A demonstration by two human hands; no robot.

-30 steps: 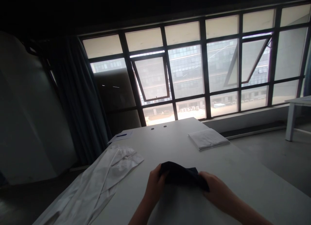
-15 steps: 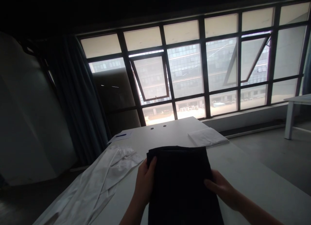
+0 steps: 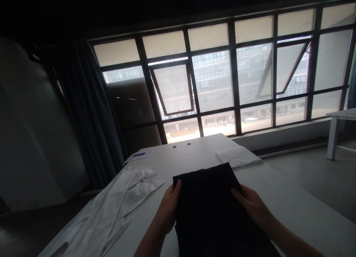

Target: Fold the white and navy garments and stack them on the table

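A folded black cloth (image 3: 211,209), perhaps a garment, is held up over the near part of the white table (image 3: 191,153). My left hand (image 3: 169,205) grips its left edge, thumb on the front face and fingers behind. On the opposite edge my right hand (image 3: 253,205) holds it the same way, thumb in front. The cloth's top edge slants, higher on the right. Its lower end runs out of view. To the left lies a rumpled white garment (image 3: 119,205), apart from both hands.
A folded white cloth (image 3: 239,156) lies at the table's far right. At the far left are a paper sheet (image 3: 144,156) and a dark pen (image 3: 139,154). Another white table (image 3: 333,131) stands at right. Windows and a dark curtain (image 3: 86,112) lie beyond.
The black cloth has tilted, its upper right corner rising and its top layers lying flatter together. My right hand has moved slightly up; my left hand keeps about the same place.
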